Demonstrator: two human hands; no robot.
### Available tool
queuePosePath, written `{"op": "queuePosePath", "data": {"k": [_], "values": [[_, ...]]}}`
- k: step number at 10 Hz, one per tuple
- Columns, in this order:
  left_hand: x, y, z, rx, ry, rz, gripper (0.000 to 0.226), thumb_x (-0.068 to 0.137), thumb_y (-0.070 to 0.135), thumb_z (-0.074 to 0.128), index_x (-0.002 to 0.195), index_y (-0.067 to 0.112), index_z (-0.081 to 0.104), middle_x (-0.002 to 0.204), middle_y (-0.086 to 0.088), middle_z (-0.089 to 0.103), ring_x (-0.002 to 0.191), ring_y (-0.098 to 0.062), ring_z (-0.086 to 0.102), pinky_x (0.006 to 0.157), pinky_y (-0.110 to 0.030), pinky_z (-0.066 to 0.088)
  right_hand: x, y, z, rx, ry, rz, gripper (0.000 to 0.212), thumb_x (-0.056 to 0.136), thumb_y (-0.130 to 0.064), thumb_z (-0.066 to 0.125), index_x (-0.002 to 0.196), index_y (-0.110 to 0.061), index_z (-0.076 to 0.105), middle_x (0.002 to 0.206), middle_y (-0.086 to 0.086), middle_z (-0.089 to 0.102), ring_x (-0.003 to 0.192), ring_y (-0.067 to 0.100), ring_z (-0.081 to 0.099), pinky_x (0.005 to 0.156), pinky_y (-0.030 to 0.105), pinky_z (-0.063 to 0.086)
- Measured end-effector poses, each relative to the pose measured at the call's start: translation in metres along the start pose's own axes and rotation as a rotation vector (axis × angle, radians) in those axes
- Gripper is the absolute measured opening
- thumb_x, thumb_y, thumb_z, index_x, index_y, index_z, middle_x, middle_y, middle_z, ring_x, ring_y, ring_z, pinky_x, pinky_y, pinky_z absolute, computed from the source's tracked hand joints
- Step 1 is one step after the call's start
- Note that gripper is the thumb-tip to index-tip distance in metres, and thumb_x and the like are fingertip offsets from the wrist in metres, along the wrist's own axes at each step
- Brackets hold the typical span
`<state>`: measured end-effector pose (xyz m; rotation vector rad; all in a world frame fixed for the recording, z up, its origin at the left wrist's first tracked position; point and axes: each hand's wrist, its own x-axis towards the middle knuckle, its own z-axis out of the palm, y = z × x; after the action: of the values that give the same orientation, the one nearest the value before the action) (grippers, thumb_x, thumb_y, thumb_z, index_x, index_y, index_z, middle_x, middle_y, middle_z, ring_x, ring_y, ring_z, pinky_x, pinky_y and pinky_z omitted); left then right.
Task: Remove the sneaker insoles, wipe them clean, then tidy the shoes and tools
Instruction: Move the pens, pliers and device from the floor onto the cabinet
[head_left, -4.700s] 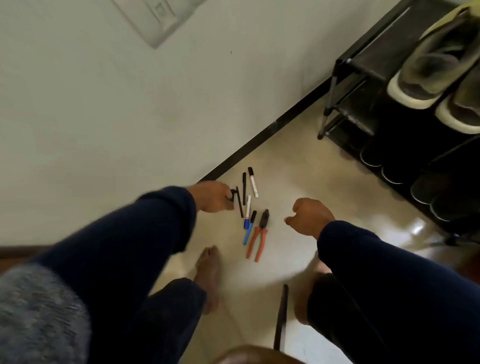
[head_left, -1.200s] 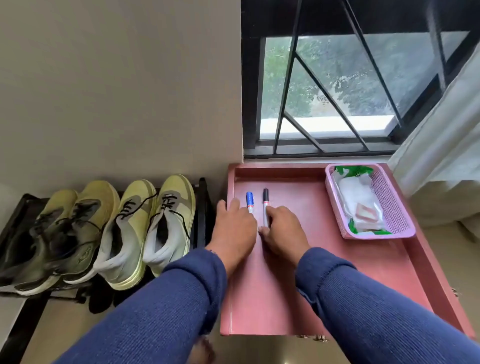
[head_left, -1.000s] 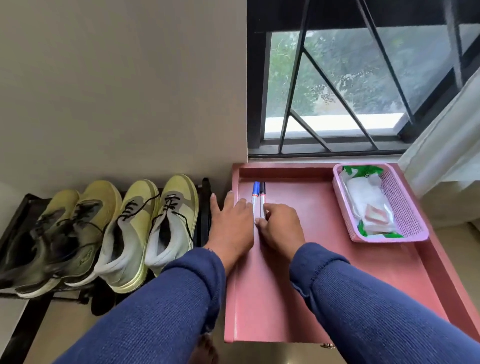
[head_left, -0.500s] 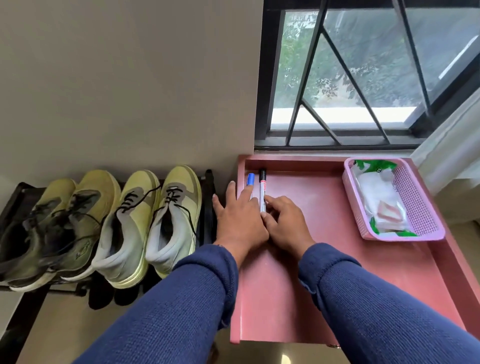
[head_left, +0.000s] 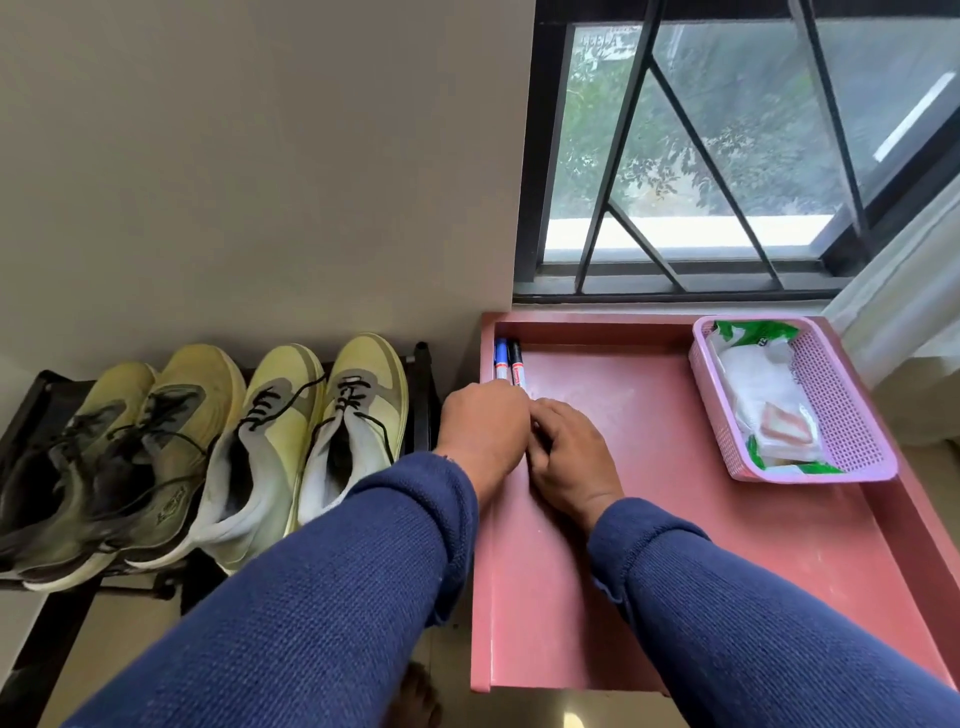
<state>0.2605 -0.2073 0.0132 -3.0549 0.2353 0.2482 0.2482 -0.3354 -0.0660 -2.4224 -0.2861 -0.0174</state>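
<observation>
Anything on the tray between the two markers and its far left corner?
Nothing visible. The blue-capped marker and the black-capped marker already lie side by side along the pink tray's left wall, caps near the far corner.

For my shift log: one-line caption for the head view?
Both hands, left and right, line up two markers against the pink tray's left wall, sneakers racked alongside.

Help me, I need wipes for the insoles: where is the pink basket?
In the head view the pink basket sits at the far right of the red tray, below the window, holding a wipes packet.
</observation>
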Motion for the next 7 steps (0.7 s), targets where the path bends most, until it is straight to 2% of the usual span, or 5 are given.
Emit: {"op": "queuePosePath", "data": {"k": [2, 3, 4, 6, 7], "values": [[-0.006, -0.005, 0.017, -0.2, 0.075, -0.007, 0.029, 0.093, 0.016, 0.057, 0.12, 0.02, 0.063, 0.122, 0.001, 0.056, 0.095, -0.035, 0.07, 0.067, -0.04, 0.048, 0.001, -0.002, -0.002, -0.04, -0.04, 0.01, 0.041, 0.092, -0.031, 0.053, 0.132, -0.028, 0.063, 0.122, -0.008, 0.07, 0.105, 0.024, 0.061, 0.094, 0.034, 0.046], [-0.025, -0.015, 0.024, -0.314, 0.171, -0.003, 0.033, 0.088, 0.03, 0.062, 0.121, 0.027, 0.063, 0.125, 0.006, 0.055, 0.097, -0.031, 0.068, 0.072, -0.042, 0.055, -0.001, -0.006, -0.002, 0.01, -0.012, 0.004, 0.048, 0.093, -0.023, 0.061, 0.141, -0.026, 0.055, 0.118, -0.002, 0.069, 0.104, 0.024, 0.059, 0.094, 0.035, 0.046], [-0.07, -0.03, 0.022, -0.465, 0.292, -0.041, 0.034, 0.087, 0.041, 0.065, 0.119, 0.03, 0.068, 0.119, 0.008, 0.066, 0.098, -0.024, 0.068, 0.077, -0.039, 0.057, -0.003, -0.008, -0.005, 0.049, 0.014, 0.076, 0.058, 0.087, -0.021, 0.052, 0.145, -0.022, 0.048, 0.118, 0.003, 0.068, 0.104, 0.027, 0.061, 0.096, 0.037, 0.047], [-0.226, -0.086, 0.045, -0.69, 0.457, -0.138, 0.01, 0.085, 0.037, 0.075, 0.083, 0.027, 0.074, 0.076, 0.01, 0.069, 0.071, -0.007, 0.064, 0.061, -0.028, 0.051, -0.016, -0.035, -0.006, 0.192, 0.044, 0.214, 0.061, 0.077, -0.018, 0.043, 0.138, -0.017, 0.051, 0.104, 0.004, 0.064, 0.092, 0.031, 0.06, 0.09, 0.034, 0.046], [-0.314, -0.127, 0.066, -0.744, 0.478, -0.342, 0.01, 0.086, 0.033, 0.076, 0.081, 0.025, 0.075, 0.073, 0.01, 0.068, 0.066, -0.004, 0.06, 0.061, -0.028, 0.051, 0.0, -0.026, -0.007, 0.03, 0.007, 0.25, 0.058, 0.081, -0.027, 0.049, 0.138, -0.014, 0.051, 0.106, 0.011, 0.062, 0.094, 0.032, 0.06, 0.087, 0.035, 0.043]]}}
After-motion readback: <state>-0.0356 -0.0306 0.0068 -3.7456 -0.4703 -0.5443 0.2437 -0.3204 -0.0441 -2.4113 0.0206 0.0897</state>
